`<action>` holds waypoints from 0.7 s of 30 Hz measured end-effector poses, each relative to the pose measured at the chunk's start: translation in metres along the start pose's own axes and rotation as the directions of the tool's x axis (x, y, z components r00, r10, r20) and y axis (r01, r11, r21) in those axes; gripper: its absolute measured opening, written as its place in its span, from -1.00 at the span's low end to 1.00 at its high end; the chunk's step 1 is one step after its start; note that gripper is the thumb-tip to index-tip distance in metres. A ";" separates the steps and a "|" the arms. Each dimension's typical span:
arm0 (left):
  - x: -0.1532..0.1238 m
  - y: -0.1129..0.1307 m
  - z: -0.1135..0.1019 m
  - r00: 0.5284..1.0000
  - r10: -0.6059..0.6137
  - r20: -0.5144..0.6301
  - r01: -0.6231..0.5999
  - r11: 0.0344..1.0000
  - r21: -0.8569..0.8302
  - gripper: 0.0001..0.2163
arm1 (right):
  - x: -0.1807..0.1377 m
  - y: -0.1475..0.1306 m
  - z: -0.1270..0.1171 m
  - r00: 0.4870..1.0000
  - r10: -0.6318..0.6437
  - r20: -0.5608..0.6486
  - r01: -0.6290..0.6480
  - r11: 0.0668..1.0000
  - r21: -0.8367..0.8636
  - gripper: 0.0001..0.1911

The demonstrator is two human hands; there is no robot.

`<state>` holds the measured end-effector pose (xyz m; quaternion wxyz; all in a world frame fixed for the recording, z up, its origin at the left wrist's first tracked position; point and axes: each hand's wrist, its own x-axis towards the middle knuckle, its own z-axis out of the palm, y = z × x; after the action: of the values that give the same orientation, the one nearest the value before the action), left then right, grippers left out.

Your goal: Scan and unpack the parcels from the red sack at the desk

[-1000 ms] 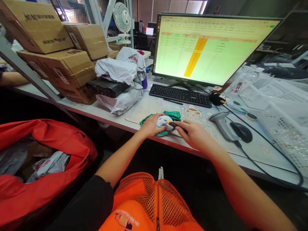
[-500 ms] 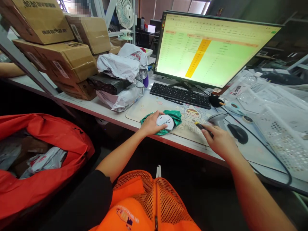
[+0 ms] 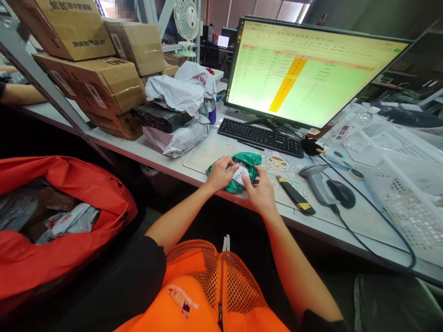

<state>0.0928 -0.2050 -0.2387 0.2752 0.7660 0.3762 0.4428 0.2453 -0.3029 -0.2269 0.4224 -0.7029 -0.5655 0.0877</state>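
A round white item (image 3: 241, 175) with dark lettering lies inside a crumpled green plastic bag (image 3: 249, 159) near the desk's front edge. My left hand (image 3: 220, 174) grips it from the left, fingers bent over the white top. From the right, my right hand (image 3: 260, 190) closes on the same item, thumb on the white face and fingers against the green plastic. Both hands partly cover it, so its full shape is hidden. Right of my hands, a black and yellow utility knife (image 3: 296, 195) rests on the desk mat, beside a grey barcode scanner (image 3: 319, 184).
A keyboard (image 3: 259, 137) and monitor (image 3: 311, 74) stand behind the hands. Parcels in plastic mailers (image 3: 176, 136) and cardboard boxes (image 3: 104, 83) are stacked left. A red bag (image 3: 114, 198) of parcels sits below. White baskets (image 3: 398, 193) and a mouse (image 3: 341, 193) are right.
My right hand has put the utility knife down on the mat and moved left onto the white item. My left hand stays on it. The view has shifted slightly.
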 end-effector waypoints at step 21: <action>0.029 -0.009 -0.010 0.939 -0.211 0.270 0.241 0.967 -0.082 -0.85 | -0.001 0.008 0.031 0.990 0.142 0.024 -0.122 0.740 0.661 -0.33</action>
<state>0.0904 -0.1755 -0.2278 0.4145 0.7519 0.3967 0.3248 0.2324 -0.2883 -0.2516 0.6441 -0.5476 -0.4407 0.3018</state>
